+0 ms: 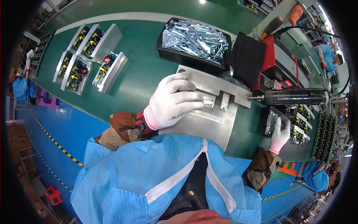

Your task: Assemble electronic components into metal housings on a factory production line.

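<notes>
My left hand (173, 100), in a white glove with a pink cuff, lies over a metal fixture (199, 123). Its fingers curl across the block, with the fingertips at a small shiny metal piece (209, 102) in the fixture; the thumb is hidden. My right hand (280, 131), gloved alike, is at a small black tray of screws (272, 121). Its fingers are drawn together at the tray's edge, and whatever they pinch is too small to make out. A black electric screwdriver (294, 97) lies level above that tray, its bit pointing at the fixture's right end.
A black bin (164, 52) of metal strips stands behind the fixture, beside a red-and-black device (274, 56). Several circuit boards on metal heat sinks (110, 72) occupy the table's left side. More boards (300, 123) lie at right. Other people (317, 175) sit farther off.
</notes>
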